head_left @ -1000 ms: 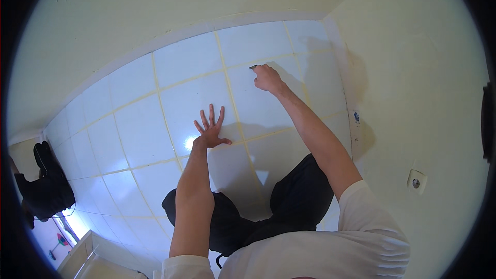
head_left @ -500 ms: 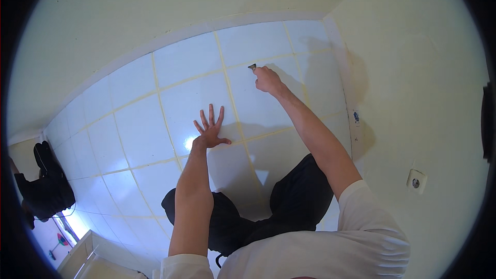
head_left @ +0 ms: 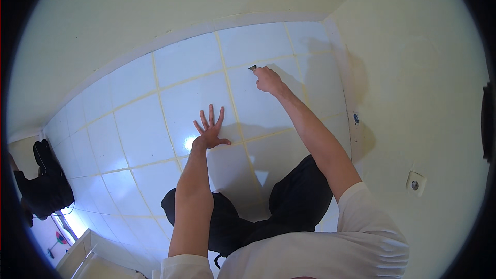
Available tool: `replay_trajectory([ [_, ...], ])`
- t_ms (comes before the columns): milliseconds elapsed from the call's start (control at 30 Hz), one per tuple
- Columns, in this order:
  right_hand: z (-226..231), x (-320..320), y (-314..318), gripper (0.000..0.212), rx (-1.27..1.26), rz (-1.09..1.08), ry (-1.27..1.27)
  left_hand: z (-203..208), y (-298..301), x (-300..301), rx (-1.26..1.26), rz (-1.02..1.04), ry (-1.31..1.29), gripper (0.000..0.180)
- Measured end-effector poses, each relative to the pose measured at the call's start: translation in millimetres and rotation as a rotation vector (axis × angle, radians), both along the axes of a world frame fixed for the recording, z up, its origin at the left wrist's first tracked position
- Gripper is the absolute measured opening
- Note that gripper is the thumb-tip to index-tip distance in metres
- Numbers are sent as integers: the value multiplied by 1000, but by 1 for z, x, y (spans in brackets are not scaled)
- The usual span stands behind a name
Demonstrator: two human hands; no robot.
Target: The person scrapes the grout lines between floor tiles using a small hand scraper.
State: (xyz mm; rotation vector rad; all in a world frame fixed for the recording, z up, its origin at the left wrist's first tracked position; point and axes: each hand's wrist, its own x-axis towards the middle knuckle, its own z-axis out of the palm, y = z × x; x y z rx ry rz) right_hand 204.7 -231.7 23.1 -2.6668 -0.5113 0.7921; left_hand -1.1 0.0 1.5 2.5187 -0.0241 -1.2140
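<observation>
My right hand (head_left: pixel 268 80) is closed round a small scraper (head_left: pixel 252 67) with a dark, wedge-shaped blade. Its blade end is at a yellowish grout line on the white tiled floor (head_left: pixel 194 93), towards the far wall; the handle is hidden in my fist. Nearer to me, my left hand (head_left: pixel 210 130) lies flat on a tile, fingers spread and nothing in them. Yellowish grout lines run between the tiles all round both hands.
Pale walls with a low skirting (head_left: pixel 191 36) meet at the far right corner. A wall socket (head_left: pixel 415 184) is at right. Far left, another person in black clothes (head_left: pixel 49 191) is low to the floor. A pale piece of furniture (head_left: pixel 82 250) stands at lower left.
</observation>
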Motion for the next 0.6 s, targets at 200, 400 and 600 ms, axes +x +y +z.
replay_trajectory([
  [200, 0, 4, -3, 34, 10, -14, 12, -1, -1, 1, 1, -5, 1, 147],
  [400, -1, 1, 0, 35, -15, -6, 12, -2, 0, 1, 1, -4, 3, 147],
  [600, -4, 4, -4, 31, -29, -4, 21, 0, -5, 5, -9, -6, 1, 147],
])
